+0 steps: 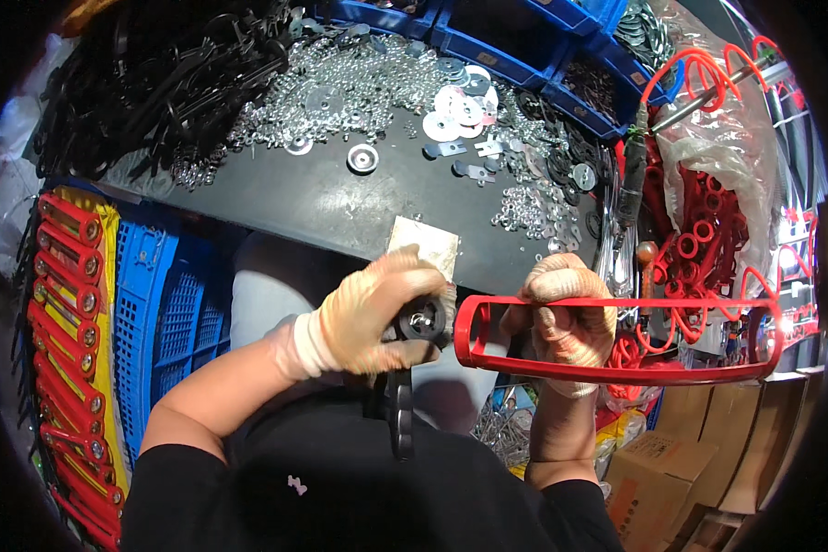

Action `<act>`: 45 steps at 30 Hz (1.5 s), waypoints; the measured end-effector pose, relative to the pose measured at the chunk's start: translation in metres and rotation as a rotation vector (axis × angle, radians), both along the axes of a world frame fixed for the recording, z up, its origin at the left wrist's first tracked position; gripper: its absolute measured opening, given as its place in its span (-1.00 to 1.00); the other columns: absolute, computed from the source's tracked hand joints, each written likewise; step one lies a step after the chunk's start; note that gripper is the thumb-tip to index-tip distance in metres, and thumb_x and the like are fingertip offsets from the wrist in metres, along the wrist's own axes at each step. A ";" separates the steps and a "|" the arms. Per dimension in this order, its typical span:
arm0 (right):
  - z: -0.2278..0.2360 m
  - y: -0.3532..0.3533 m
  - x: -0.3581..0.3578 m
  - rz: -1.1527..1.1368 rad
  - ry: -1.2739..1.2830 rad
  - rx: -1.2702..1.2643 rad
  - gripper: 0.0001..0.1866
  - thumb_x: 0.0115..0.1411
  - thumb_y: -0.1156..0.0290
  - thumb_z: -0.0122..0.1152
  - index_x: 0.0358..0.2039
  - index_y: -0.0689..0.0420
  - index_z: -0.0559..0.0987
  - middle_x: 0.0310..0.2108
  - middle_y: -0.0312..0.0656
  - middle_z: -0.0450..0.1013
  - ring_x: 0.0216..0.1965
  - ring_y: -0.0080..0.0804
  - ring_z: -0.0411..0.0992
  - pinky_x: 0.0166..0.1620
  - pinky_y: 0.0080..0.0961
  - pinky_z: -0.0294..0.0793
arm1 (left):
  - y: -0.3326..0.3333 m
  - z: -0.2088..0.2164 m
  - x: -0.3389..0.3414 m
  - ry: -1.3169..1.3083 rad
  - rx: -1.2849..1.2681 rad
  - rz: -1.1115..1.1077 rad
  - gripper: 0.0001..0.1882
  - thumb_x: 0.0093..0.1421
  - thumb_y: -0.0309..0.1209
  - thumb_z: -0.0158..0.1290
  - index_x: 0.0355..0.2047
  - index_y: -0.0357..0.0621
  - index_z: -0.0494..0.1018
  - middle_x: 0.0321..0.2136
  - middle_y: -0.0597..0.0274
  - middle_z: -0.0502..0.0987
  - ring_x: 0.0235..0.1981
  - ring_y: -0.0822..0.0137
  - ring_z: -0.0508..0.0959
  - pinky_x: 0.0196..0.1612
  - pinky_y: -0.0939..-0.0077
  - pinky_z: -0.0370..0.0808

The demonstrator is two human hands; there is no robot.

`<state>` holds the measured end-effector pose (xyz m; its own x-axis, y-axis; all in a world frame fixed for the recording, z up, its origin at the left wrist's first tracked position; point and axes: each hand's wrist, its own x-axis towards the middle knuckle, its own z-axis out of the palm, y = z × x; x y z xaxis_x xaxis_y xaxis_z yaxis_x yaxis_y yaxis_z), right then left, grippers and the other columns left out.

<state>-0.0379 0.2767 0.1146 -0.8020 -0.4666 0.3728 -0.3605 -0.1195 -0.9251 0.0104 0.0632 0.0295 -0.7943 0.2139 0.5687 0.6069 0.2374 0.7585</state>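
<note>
My left hand (370, 313), in a pale glove, is closed round a black plastic piece with a round, hollow head and a ridged handle (401, 414) pointing down toward my body. In my gloved right hand (575, 322) is a long red frame (635, 375), held near its left end by fingers wrapped round the bars. The frame lies roughly level and reaches far to the right. Its left end is close to the black piece; whether they touch I cannot tell. Behind my left hand, a pale block (425, 241) sits at the near edge of the dark table (294, 202).
Small metal parts (377, 83) and washers (455, 110) heap across the table's back, beside black parts (156, 101). Blue bins (497, 55) line the far edge. Finished-looking red pieces (74, 294) stack left by a blue crate (147, 313). Red parts (699, 230) and cartons (653, 469) stand right.
</note>
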 end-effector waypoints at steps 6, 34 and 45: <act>-0.007 0.001 0.010 -0.051 -0.089 -0.054 -0.84 0.05 0.55 0.26 -0.33 0.28 0.53 -0.39 -0.13 0.38 -0.51 -0.42 0.47 -0.45 -0.57 0.49 | -0.003 -0.001 -0.004 -0.018 0.068 -0.096 -0.49 -0.28 -0.40 0.33 -0.28 -0.06 0.38 -0.26 0.20 0.48 -0.12 0.07 0.46 0.07 0.14 0.32; 0.020 -0.020 0.015 -0.176 0.375 0.424 -0.87 0.07 0.36 0.27 -0.39 0.13 0.60 -0.50 -0.18 0.47 -0.50 -0.33 0.46 -0.43 -0.53 0.43 | 0.022 -0.009 0.010 -0.095 0.119 0.288 -0.32 -0.26 -0.15 0.34 -0.15 -0.13 0.31 -0.32 0.12 0.41 -0.22 0.02 0.43 -0.05 0.18 0.34; -0.021 -0.076 -0.137 -0.066 0.065 0.646 -0.59 0.06 0.17 0.24 -0.21 0.26 0.57 -0.45 -0.14 0.51 -0.41 -0.39 0.47 -0.27 -0.49 0.46 | 0.015 0.000 0.000 -0.003 -0.099 0.160 -0.58 -0.30 -0.33 0.25 -0.36 -0.04 0.40 -0.30 0.15 0.48 -0.25 0.08 0.49 0.07 0.02 0.27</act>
<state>-0.1744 0.2010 0.0931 -0.8219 -0.5637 0.0822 -0.4054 0.4775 -0.7795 0.0107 0.0779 0.0295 -0.8241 0.1399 0.5489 0.5535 0.4044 0.7280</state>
